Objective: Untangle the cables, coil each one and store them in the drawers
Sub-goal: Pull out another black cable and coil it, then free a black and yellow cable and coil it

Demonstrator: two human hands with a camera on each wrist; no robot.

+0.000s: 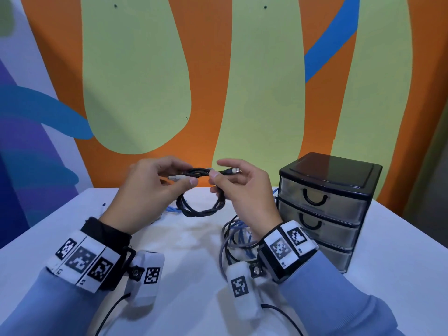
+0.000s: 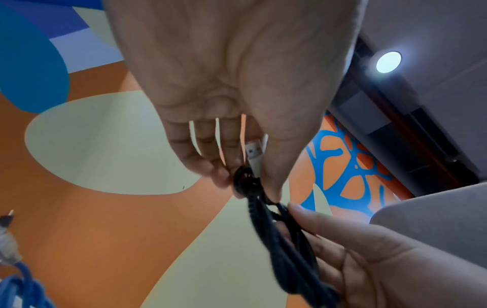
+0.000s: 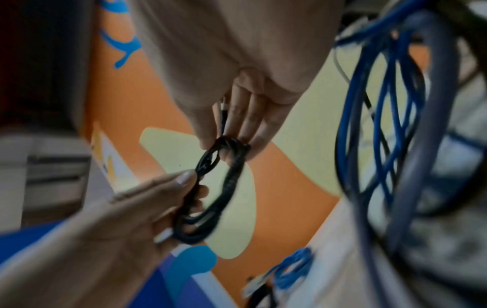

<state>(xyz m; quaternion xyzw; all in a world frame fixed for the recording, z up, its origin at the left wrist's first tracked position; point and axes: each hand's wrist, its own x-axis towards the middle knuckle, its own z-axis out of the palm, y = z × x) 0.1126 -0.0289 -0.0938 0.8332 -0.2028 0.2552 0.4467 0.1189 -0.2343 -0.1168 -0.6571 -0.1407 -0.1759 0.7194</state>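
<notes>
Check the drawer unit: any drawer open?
All shut. The three drawer fronts sit flush in the black drawer unit, handles facing out.

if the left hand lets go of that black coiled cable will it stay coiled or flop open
Probably flops open: the black cable sags in loose loops between the left hand and right hand, with no tie visible. It looks braided and limp. Likely light, since the fingers only pinch it.

Black braided cable (image 1: 201,190) coiled, held above table; drawers (image 1: 324,209) closed.
</notes>
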